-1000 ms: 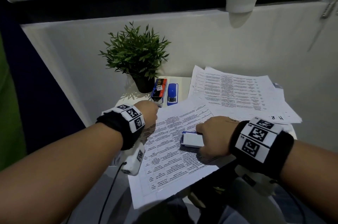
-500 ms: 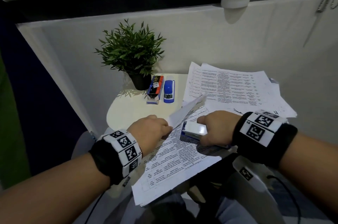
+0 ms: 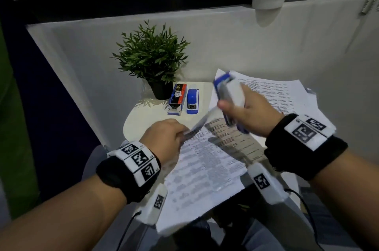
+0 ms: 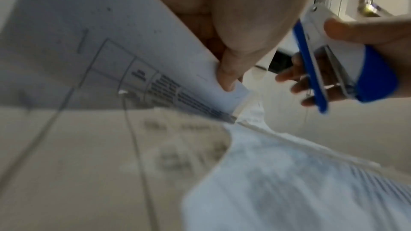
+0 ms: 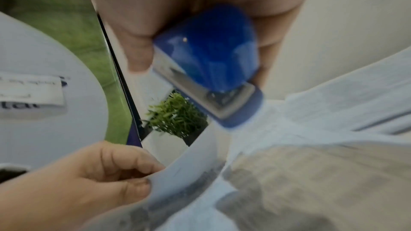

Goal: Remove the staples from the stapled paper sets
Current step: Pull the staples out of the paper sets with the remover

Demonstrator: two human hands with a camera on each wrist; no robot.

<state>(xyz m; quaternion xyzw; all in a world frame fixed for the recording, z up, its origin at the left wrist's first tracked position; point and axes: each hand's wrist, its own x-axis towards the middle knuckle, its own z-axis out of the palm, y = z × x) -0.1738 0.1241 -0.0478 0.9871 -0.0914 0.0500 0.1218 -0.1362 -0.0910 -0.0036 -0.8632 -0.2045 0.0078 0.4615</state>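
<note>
A printed paper set [image 3: 207, 170] lies on the small white table [image 3: 147, 119] in front of me. My left hand [image 3: 166, 138] pinches the top sheet's upper left corner [image 4: 231, 92] and bends it up off the pages below. My right hand [image 3: 246, 111] grips a blue and white stapler [image 3: 227, 88], raised above the paper's top edge and blurred by motion. In the left wrist view this stapler [image 4: 347, 69] stands to the right of the lifted corner, apart from it. In the right wrist view its blue end [image 5: 211, 59] sits in my fingers, with my left hand [image 5: 100, 178] below holding the sheet.
A potted green plant [image 3: 151, 60] stands at the table's back. Next to it lie a staple box [image 3: 177, 97] and a second blue stapler [image 3: 192, 101]. A spread pile of printed sheets [image 3: 287, 95] covers the right side. White wall panels close the back.
My right hand has lifted the stapler off the paper and swung it up and away. My left hand keeps the top sheet's corner raised, after pulling back toward me a second ago.
</note>
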